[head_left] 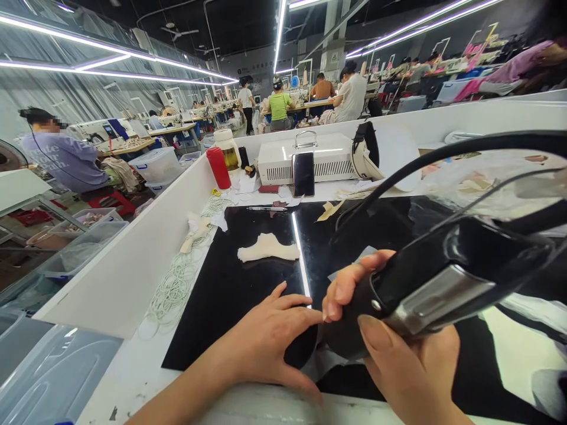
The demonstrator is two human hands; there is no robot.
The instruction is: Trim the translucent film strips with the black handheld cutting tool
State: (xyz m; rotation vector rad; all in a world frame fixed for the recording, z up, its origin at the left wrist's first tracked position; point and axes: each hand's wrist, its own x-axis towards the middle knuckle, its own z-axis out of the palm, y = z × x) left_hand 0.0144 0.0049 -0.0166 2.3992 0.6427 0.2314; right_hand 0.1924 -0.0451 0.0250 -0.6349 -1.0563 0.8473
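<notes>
My right hand (407,360) is wrapped round a black corded hand tool (425,265) with a silver metal plate on its side. The tool's exact kind does not show clearly, and its near end is partly hidden by my fingers. My left hand (266,336) hovers over or rests on the black board (199,319), fingers spread and thumb apart, holding nothing I can see. Its index fingertip comes close to the right fingers at the tool's end. Beyond the left hand lies a cream fabric piece (268,248), flat on the board.
Looped pale cord (175,289) lies along the left wall (133,277). At the back stand a red bottle (218,167), a glass jug (228,150), a phone (303,174) and a white vented machine (274,156). The tool's black cable (425,156) arches over the right side.
</notes>
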